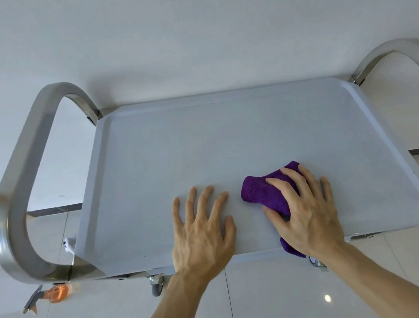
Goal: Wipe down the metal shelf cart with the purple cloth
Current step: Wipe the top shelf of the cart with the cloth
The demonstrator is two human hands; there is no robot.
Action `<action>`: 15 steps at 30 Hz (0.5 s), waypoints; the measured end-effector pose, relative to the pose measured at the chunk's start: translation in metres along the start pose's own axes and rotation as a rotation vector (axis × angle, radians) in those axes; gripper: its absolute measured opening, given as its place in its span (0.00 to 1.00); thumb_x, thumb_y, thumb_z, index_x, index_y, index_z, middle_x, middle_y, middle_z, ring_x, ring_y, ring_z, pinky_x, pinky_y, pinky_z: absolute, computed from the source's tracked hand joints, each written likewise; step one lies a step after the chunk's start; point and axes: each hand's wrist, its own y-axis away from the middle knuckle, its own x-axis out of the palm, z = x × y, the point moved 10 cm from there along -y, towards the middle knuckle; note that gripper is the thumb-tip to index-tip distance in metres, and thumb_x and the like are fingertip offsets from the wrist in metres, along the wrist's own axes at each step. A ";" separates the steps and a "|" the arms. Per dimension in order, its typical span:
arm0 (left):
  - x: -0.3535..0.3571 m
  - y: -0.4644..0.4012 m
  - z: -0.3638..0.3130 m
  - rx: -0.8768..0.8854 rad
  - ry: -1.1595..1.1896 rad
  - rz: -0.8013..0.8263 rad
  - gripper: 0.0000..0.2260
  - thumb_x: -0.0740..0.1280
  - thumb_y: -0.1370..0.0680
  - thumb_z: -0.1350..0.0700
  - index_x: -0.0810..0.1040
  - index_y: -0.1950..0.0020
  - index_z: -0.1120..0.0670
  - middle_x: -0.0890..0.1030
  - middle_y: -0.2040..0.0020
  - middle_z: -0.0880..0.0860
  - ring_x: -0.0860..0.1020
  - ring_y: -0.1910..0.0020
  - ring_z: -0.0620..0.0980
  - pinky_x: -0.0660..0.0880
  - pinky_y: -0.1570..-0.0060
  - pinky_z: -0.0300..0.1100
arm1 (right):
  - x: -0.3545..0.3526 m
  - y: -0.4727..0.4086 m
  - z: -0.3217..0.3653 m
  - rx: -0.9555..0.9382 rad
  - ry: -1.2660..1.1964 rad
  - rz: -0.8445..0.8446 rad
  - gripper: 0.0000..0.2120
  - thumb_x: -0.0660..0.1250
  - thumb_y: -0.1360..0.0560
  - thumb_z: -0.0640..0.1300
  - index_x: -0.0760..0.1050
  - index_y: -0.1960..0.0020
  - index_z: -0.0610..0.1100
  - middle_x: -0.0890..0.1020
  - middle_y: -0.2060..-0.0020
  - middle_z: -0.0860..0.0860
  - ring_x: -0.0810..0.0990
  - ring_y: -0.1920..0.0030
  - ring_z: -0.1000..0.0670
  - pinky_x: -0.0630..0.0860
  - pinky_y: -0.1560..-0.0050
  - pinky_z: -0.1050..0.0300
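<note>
Right hand [306, 207] grips the bunched purple cloth [265, 191] near the cart's [149, 153] front edge; left hand [201, 228] lies flat, fingers spread. Uneven pressure could roll the wheeled cart, leaving patches unwiped.

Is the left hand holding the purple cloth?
No, the left hand lies flat on the shelf; the right hand holds the purple cloth.

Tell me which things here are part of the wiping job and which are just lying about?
Part of the job:
- purple cloth, gripped by the right hand
- metal shelf cart, top tray being wiped
- left hand, resting flat on the tray

Just lying about:
- orange spray bottle on the floor by the cart's left handle
</note>
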 end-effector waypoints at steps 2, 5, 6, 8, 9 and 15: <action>0.000 -0.001 0.001 -0.004 0.023 0.008 0.20 0.56 0.21 0.45 0.69 0.30 0.44 0.68 0.27 0.48 0.59 0.24 0.53 0.51 0.26 0.59 | -0.001 0.000 0.001 -0.004 -0.001 0.005 0.26 0.63 0.28 0.61 0.70 0.32 0.55 0.70 0.30 0.51 0.63 0.26 0.43 0.60 0.30 0.36; -0.001 -0.002 0.002 0.001 0.076 0.035 0.21 0.57 0.22 0.42 0.68 0.30 0.43 0.67 0.27 0.46 0.57 0.23 0.51 0.49 0.25 0.58 | -0.001 -0.002 0.001 -0.009 -0.017 0.022 0.26 0.64 0.28 0.61 0.70 0.32 0.54 0.70 0.30 0.50 0.63 0.26 0.42 0.61 0.29 0.37; -0.002 -0.002 0.003 -0.007 0.098 0.050 0.21 0.57 0.22 0.42 0.68 0.30 0.42 0.66 0.27 0.45 0.57 0.23 0.51 0.48 0.25 0.57 | -0.001 -0.003 0.001 -0.011 -0.030 0.027 0.25 0.64 0.28 0.61 0.71 0.32 0.54 0.70 0.30 0.50 0.63 0.26 0.42 0.61 0.29 0.37; -0.006 -0.005 0.009 -0.055 0.179 0.088 0.20 0.59 0.22 0.42 0.69 0.30 0.42 0.66 0.26 0.43 0.56 0.23 0.48 0.45 0.24 0.52 | -0.003 -0.005 0.001 -0.013 -0.062 0.045 0.25 0.64 0.27 0.61 0.71 0.33 0.53 0.70 0.31 0.49 0.63 0.26 0.42 0.61 0.28 0.39; -0.009 -0.007 0.011 -0.088 0.232 0.115 0.19 0.60 0.21 0.43 0.70 0.30 0.42 0.66 0.27 0.42 0.55 0.23 0.47 0.44 0.24 0.50 | -0.005 -0.005 0.003 -0.014 -0.083 0.057 0.25 0.64 0.26 0.61 0.72 0.33 0.52 0.71 0.31 0.49 0.63 0.26 0.41 0.61 0.28 0.40; -0.049 -0.012 0.008 -0.310 0.725 0.281 0.12 0.62 0.19 0.51 0.75 0.36 0.46 0.76 0.38 0.44 0.76 0.42 0.42 0.72 0.43 0.35 | -0.014 -0.017 0.006 0.111 -0.374 0.338 0.20 0.70 0.24 0.51 0.76 0.35 0.47 0.74 0.34 0.50 0.62 0.25 0.44 0.60 0.27 0.48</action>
